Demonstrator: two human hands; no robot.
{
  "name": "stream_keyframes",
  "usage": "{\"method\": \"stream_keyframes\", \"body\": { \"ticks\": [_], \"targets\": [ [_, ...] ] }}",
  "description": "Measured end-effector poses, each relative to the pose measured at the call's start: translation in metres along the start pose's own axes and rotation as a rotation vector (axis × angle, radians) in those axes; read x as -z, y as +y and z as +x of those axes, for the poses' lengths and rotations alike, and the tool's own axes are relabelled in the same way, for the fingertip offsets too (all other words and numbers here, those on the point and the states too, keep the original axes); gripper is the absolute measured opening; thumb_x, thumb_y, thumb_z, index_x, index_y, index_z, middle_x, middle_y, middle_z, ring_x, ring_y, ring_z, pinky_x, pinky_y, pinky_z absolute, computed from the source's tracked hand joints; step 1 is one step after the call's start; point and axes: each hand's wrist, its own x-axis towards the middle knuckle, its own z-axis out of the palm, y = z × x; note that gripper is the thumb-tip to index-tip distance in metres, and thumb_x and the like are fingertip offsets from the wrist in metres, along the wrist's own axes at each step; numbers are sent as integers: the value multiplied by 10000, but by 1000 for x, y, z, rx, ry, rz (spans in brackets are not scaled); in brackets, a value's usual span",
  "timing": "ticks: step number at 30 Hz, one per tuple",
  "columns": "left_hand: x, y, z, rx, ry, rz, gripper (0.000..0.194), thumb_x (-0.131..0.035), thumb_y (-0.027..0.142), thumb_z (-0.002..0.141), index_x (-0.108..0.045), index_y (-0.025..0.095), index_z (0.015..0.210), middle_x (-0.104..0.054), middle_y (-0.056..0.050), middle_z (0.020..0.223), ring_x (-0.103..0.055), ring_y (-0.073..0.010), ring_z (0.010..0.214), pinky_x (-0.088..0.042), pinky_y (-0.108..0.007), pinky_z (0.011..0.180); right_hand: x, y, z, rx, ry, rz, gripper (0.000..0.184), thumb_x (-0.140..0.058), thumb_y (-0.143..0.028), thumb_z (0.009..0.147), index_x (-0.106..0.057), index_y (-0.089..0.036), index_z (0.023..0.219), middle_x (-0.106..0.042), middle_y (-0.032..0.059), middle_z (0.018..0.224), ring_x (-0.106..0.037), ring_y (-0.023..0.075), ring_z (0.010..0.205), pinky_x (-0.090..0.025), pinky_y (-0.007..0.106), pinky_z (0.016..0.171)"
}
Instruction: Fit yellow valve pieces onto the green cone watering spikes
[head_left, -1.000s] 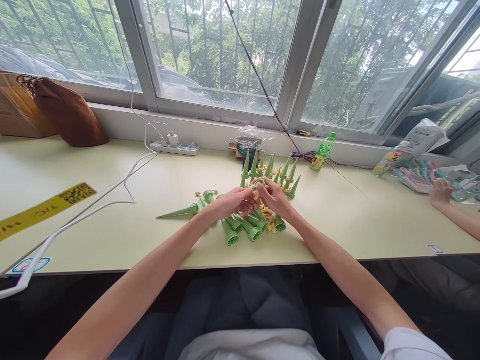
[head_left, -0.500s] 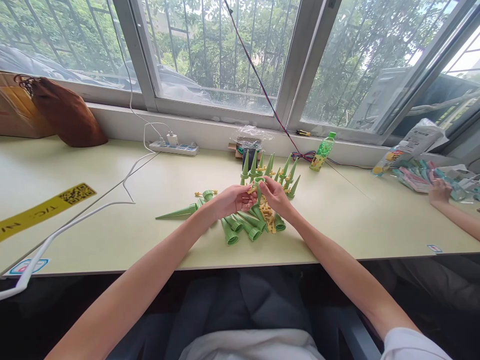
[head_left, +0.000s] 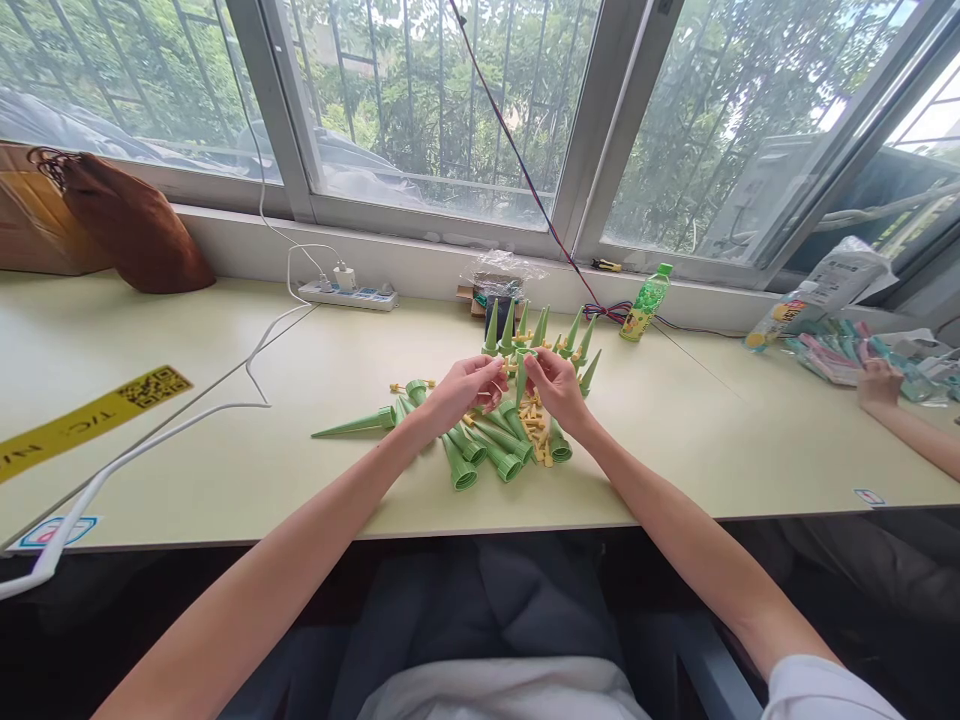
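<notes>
My right hand [head_left: 555, 388] is closed on a green plastic watering spike [head_left: 521, 384], held with its wide mouth up and its point down. Just left of it, my left hand [head_left: 472, 386] pinches a small yellow valve, mostly hidden by the fingertips. Below my hands lie several loose green spikes [head_left: 504, 460], their threaded mouths toward me. A heap of yellow valves [head_left: 537, 430] lies beside them. Behind my hands, several spikes [head_left: 589, 372] stand point up on their caps, some with yellow valves fitted.
A green drink bottle [head_left: 645, 304] stands near the window sill, with coiled wires beside it. Farther left are a power strip [head_left: 349, 295], a white cable [head_left: 251, 375] and a brown bag [head_left: 135, 225]. At far right, another person's hand [head_left: 880, 384] touches plastic-wrapped items.
My left hand has drawn slightly left, away from the spike, and its fingers have come up a little. The spike in my right hand has moved slightly to the right.
</notes>
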Motion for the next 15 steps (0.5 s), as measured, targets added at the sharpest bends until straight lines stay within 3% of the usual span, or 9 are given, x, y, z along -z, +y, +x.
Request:
{"method": "stream_keyframes", "body": {
  "ticks": [9,15],
  "targets": [
    [-1,-2,-2,-161,75,315,355,-624,497,855,-534,161,786,-547,8,643,-511,-88,498,-393,-212,429,-2,-3,0,-74,42,25,436,-662,-602,785,-602,-186,903,-551,-33,650,-517,91,485,-450,237,459],
    [-4,0,-3,-235,114,397,301,-631,452,854,-547,163,840,-546,21,624,-486,-72,479,-376,-193,433,-1,-2,0,-93,34,35,429,-670,-582,789,-606,-185,940,-569,-28,641,-519,96,470,-455,242,450]
  ]
}}
